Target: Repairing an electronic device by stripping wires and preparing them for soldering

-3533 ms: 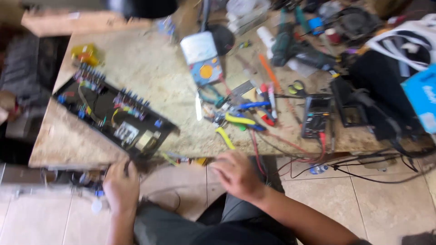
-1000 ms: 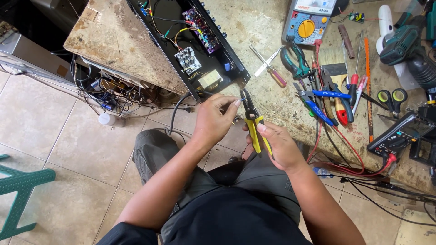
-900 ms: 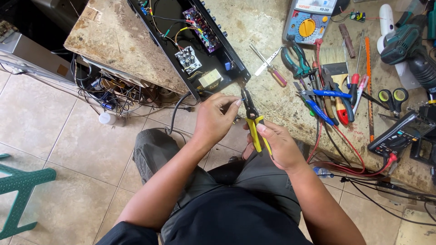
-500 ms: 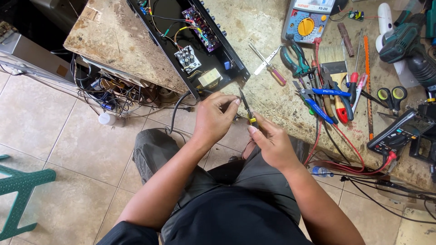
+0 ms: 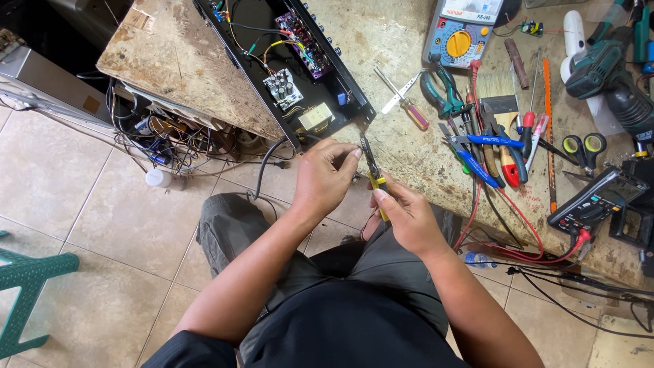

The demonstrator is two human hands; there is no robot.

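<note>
beige tiled floor (image 5: 102,225) in daylight; a worn, stained table (image 5: 177,61) beyond the fingers, a green plastic chair (image 5: 27,286) far off to their left

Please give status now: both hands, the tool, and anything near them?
Right hand grips yellow-handled pliers. Left hand pinches at the pliers' tip; what it holds is too small to tell. Open black chassis just beyond, on the workbench.

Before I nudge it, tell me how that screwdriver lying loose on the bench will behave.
The screwdriver has a rounded handle and lies flat on the bench, so a sideways push will probably roll it. It looks slim and stiff, likely light. The pliers lie close beside it, so it may knock into them.
</note>
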